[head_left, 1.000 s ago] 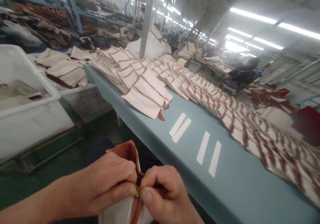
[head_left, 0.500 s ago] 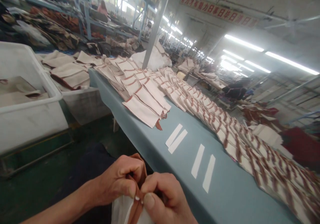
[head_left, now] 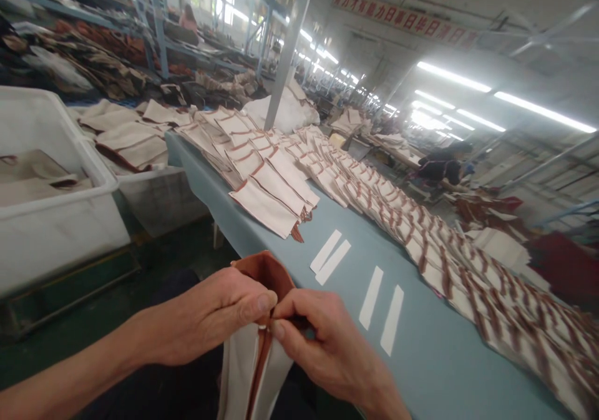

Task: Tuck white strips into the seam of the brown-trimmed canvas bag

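Observation:
Both my hands are raised just off the near edge of the table. They pinch the top of a cream fabric piece with brown leather binding [head_left: 253, 370], which hangs below them. My left hand [head_left: 215, 320] grips the brown lining [head_left: 264, 273] at its upper edge. My right hand [head_left: 322, 339] pinches the same edge from the other side, its fingertips almost touching my left thumb. The hands hide the exact spot where they meet. Rows of similar cream pieces with brown edging [head_left: 266, 186] lie overlapped on the blue-grey table [head_left: 290, 245].
Several white paper strips [head_left: 372, 298] lie on the table. At left stands a large white plastic bin [head_left: 56, 233] holding cream pieces. Loaded shelves, another seated person [head_left: 442, 170], and further work tables stretch into the background. A green floor lies below.
My hands have moved up and apart a little, and more of the brown lining and cream fabric shows. The view has shifted slightly.

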Available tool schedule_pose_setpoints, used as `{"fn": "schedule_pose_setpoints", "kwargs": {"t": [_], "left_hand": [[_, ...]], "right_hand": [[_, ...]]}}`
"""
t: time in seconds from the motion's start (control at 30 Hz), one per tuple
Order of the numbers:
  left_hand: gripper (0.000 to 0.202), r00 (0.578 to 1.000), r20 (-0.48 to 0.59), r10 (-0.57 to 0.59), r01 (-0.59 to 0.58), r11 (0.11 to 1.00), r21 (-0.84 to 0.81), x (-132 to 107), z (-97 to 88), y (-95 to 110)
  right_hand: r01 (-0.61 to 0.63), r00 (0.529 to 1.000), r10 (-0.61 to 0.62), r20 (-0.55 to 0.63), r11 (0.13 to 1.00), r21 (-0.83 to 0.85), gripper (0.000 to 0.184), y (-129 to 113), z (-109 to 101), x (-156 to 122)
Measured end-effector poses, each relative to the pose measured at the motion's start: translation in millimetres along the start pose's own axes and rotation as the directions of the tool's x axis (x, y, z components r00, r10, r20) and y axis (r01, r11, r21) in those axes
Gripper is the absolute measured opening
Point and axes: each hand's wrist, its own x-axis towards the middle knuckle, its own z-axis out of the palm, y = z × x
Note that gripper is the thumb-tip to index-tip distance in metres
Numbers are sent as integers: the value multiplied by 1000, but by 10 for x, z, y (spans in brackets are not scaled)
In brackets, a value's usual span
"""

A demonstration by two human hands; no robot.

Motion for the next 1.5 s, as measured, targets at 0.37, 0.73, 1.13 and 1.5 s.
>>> {"fn": "schedule_pose_setpoints", "kwargs": {"t": [0.37, 0.73, 1.13, 1.5], "left_hand": [[56, 987, 7, -161, 161, 977, -138, 98, 153, -235], [75, 967, -37, -251, 237, 947, -217, -23, 292, -354], [35, 989, 5, -146, 133, 919, 371, -383, 212, -100], [42, 997, -48, 61, -34, 900, 434, -569, 366, -178]], "right_hand": [[22, 996, -30, -80, 995, -94, 31, 188, 65, -99], [9, 993, -10, -121, 1000, -9, 27, 230, 245, -224], [56, 998, -61, 23, 984, 172, 21, 108, 82, -335], [144, 989, -134, -57, 947, 288, 48, 114, 120, -330]]}}
